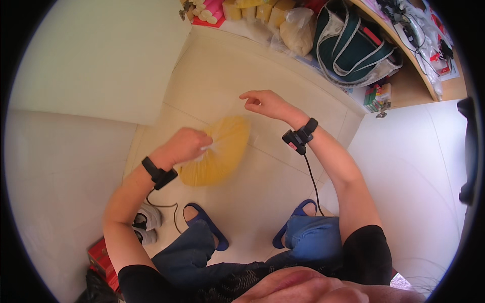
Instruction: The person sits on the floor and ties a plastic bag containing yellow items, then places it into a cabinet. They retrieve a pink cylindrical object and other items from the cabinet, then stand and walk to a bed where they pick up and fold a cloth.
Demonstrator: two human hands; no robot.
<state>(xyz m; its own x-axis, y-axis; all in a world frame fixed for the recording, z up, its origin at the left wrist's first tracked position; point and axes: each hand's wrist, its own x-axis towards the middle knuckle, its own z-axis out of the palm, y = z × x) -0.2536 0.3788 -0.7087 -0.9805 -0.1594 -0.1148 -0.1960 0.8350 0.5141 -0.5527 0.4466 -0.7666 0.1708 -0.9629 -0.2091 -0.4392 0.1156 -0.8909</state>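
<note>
My left hand (185, 144) grips the gathered neck of a clear plastic bag filled with something yellow (223, 159). The bag hangs over the tiled floor, left of centre, and looks slightly blurred; what the yellow contents are I cannot tell. Farther up and to the right, my right hand (263, 103) is in the air with nothing in it. Its index finger points left, the thumb lies below with a gap, and the other fingers are curled. Each wrist wears a black strapped device with a cable.
An open cupboard at the top holds yellow packages (265, 11), a tied plastic bag (297, 32) and a dark green tote bag (352, 53). White doors (94, 57) stand open on both sides. Shoes (147, 223) and a red box (101, 255) are at lower left.
</note>
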